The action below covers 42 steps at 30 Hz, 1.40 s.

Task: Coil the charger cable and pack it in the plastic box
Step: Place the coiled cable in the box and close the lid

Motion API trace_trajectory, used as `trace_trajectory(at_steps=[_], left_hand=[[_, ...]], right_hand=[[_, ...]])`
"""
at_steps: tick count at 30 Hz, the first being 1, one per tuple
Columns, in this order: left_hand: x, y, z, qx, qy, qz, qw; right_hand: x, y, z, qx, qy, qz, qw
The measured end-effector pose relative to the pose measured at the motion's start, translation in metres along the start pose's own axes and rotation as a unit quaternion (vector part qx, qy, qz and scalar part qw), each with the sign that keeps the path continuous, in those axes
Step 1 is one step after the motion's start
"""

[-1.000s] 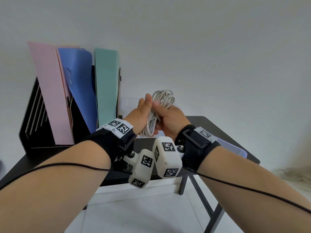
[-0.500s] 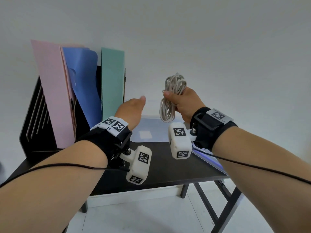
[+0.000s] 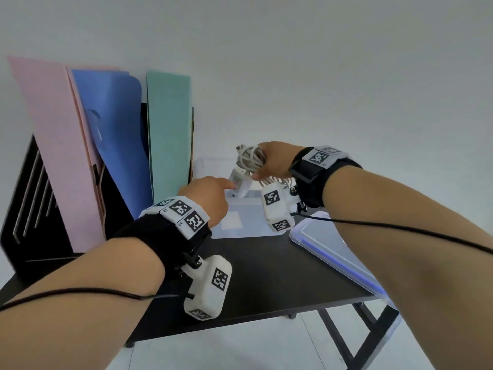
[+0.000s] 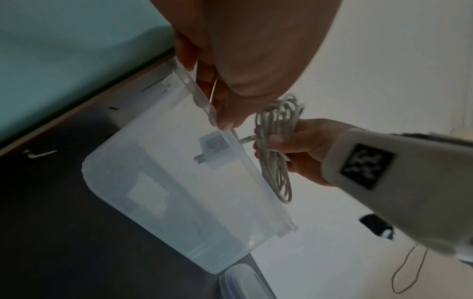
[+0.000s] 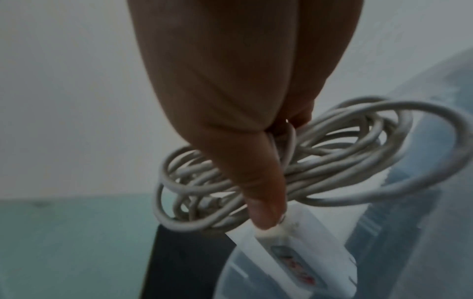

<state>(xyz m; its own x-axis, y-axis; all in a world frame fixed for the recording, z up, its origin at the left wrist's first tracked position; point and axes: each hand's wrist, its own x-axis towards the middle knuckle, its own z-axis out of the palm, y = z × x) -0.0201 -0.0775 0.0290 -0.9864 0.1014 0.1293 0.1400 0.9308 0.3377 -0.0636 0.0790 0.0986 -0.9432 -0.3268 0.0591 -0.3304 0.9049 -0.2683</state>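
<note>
Head view: the white charger cable (image 3: 250, 159), wound into loose grey-white loops, is gripped by curled right-hand fingers (image 3: 260, 175) above the translucent plastic box (image 3: 241, 222), whose rim is pinched by the left hand (image 3: 208, 194).

White charger cable (image 3: 250, 159), coiled in loose bunch, frame center, above open translucent plastic box (image 3: 246, 225); its white plug adapter (image 3: 238, 182) hangs tilted into the box. Box on black table.
</note>
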Motion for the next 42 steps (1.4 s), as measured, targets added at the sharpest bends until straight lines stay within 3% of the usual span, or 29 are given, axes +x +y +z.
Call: trace_trajectory(at_steps=[8,14,19,25,28,32,38,42], left_hand=[[0.0,-0.007,0.008,0.008,0.017,0.016,1.0],[-0.001,-0.006,0.012,-0.011,0.041,0.012,0.999],[-0.003,-0.009,0.013,-0.055,0.078,0.013,0.995],[-0.001,-0.007,0.015,-0.061,0.085,0.005,0.995],[-0.003,-0.006,0.016,-0.061,0.085,0.004,0.995],[-0.004,-0.003,0.014,-0.058,0.077,0.002,0.995],[-0.003,0.002,0.012,-0.043,0.066,-0.02,0.997],[-0.003,0.007,0.02,-0.043,0.097,-0.036,0.994]], right_hand=[[0.01,-0.004,0.041,-0.153,-0.12,-0.023,0.981],[0.013,0.006,0.04,-0.145,-0.144,0.015,0.979],[0.01,0.021,0.035,0.033,-0.177,0.089,0.98],[-0.012,0.013,0.03,-0.062,-0.182,0.038,0.981],[-0.01,0.016,0.033,-0.02,-0.157,0.053,0.986],[-0.01,0.03,0.033,0.121,-0.086,0.084,0.985],[-0.035,0.062,0.022,0.177,0.099,0.081,0.976],[-0.057,0.09,0.025,0.196,0.221,0.133,0.946]])
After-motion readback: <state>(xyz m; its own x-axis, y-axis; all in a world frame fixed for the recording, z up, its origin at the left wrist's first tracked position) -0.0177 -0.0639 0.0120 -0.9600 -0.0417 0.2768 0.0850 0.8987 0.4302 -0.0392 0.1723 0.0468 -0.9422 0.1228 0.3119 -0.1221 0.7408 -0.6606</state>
